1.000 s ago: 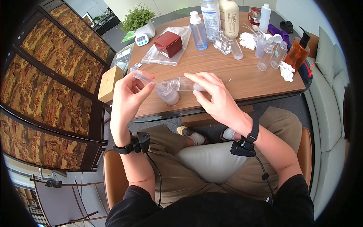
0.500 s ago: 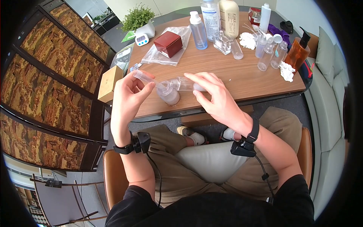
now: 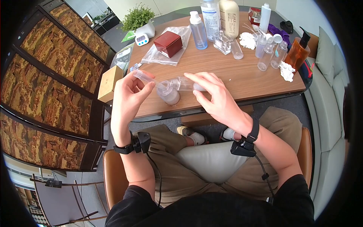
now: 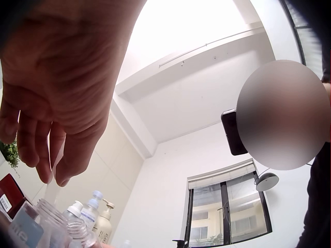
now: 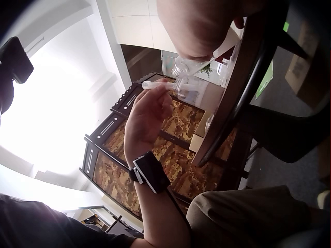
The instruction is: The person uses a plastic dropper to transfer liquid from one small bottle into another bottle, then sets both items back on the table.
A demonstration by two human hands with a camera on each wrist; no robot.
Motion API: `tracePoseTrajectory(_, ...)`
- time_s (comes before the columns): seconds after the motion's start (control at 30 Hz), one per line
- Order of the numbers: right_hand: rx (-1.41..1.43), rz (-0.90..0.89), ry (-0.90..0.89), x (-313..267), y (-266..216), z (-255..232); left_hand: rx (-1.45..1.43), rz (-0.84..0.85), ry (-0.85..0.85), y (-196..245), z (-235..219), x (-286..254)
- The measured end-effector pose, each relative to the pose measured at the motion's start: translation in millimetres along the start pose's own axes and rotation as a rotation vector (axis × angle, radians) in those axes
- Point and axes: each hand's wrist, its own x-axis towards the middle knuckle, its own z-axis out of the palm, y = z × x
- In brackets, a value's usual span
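Note:
My left hand (image 3: 130, 94) pinches a translucent plastic tube (image 3: 141, 76) between thumb and fingers, the tube slanting down into the mouth of a wide-necked clear jar (image 3: 169, 97). That jar stands near the table's front edge with cloudy contents low inside. My right hand (image 3: 215, 94) grips a clear bottle (image 3: 185, 84) from above, tipped on its side so that its threaded neck lies at the jar's mouth. Part of the bottle is hidden under the fingers. In the right wrist view, the tube (image 5: 155, 85) meets the jar's neck at an angle.
On the wooden table (image 3: 234, 77) are a dark red box (image 3: 168, 44) on a plastic bag, a white timer (image 3: 141, 39), tall pump bottles (image 3: 228, 19), a glass bottle (image 3: 222, 43), several small clear bottles (image 3: 266, 56), crumpled tissue (image 3: 287, 72) and an amber bottle (image 3: 297, 53).

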Motion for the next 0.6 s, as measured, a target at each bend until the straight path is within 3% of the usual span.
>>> tracePoseTrajectory(0.6,-0.007,-0.011,0.005,0.1,0.0,-0.2,0.002,-0.008,0.003,1.0,0.3,-0.3)
